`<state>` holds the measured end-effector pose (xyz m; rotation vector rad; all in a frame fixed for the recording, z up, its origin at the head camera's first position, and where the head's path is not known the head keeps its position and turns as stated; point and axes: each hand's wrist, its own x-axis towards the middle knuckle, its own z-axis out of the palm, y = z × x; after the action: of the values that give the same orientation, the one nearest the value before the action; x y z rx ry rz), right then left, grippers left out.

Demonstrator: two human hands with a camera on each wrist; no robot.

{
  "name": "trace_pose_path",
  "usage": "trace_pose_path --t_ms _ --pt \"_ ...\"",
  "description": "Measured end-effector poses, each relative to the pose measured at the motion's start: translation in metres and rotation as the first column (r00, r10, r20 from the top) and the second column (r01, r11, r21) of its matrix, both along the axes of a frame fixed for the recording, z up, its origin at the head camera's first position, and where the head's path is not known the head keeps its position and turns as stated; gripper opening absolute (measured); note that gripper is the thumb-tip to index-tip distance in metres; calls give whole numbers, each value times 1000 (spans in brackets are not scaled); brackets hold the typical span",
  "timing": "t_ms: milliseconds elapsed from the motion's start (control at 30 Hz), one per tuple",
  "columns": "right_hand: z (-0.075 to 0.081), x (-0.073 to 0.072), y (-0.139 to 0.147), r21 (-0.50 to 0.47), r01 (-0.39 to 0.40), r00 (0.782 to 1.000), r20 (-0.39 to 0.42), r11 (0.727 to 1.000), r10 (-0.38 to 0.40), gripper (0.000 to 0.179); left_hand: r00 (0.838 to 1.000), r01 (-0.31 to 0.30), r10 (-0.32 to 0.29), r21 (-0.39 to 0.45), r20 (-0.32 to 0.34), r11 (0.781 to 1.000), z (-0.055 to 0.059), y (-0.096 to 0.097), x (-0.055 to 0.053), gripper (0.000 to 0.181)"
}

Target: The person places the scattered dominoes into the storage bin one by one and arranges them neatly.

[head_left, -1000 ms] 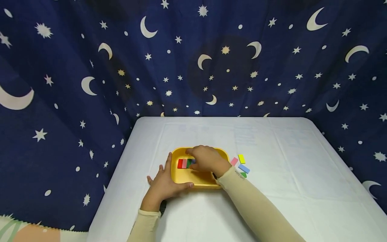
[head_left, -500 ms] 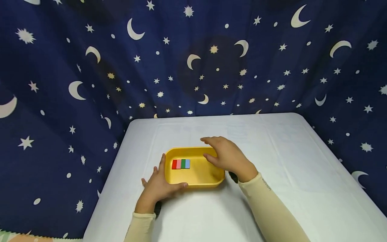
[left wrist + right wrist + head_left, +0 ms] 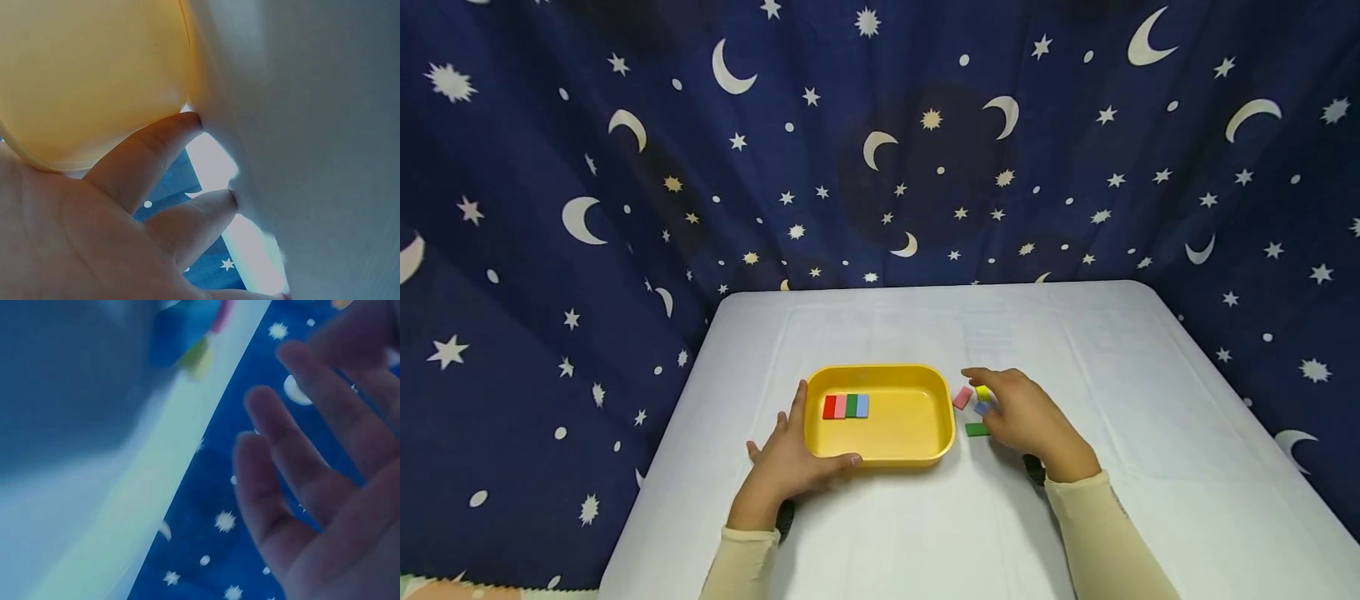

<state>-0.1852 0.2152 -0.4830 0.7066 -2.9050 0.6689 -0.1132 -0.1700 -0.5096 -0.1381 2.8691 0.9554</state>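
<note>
My left hand (image 3: 793, 468) rests against the left end of a yellow tray (image 3: 880, 460). Its index finger lies along the left wall and its thumb touches the front; the other fingers spread out. Inside the tray, red (image 3: 829, 407), pink (image 3: 841, 407), green (image 3: 852, 406) and blue (image 3: 862, 406) tiles stand side by side in a row. To the right of the tray, my right hand (image 3: 1026, 421) hovers over loose tiles, holding nothing, fingers loosely bent. Around it lie a pink tile (image 3: 962, 397), a green tile (image 3: 977, 430), and partly hidden yellow (image 3: 982, 392) and blue (image 3: 982, 408) tiles.
Under everything is a table with a white cloth (image 3: 880, 533). A dark blue curtain (image 3: 850, 167) with moons and stars hangs behind the table and along its sides.
My right hand has left the tray and moved right to the loose tiles. The row's blue tile, partly covered earlier, now shows fully. My left hand stays at the tray.
</note>
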Motion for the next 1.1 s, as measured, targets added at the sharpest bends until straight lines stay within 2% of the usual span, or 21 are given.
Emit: trace_pose_path --t_ms 267,433,700,1100 --pt "-19 -1 12 47 21 997 79 999 -25 75 1000 0 1 6 -2 1000 -4 0 -1 157" --pt "-27 0 15 53 26 995 99 998 -31 79 1000 -3 3 17 9 1000 -7 1 3 157" --pt "-30 2 20 47 53 994 97 997 -57 70 1000 8 -8 6 8 1000 -7 1 1 157" --pt "-33 0 21 52 25 997 78 998 -29 73 1000 15 -15 2 -4 1000 -7 1 -3 158"
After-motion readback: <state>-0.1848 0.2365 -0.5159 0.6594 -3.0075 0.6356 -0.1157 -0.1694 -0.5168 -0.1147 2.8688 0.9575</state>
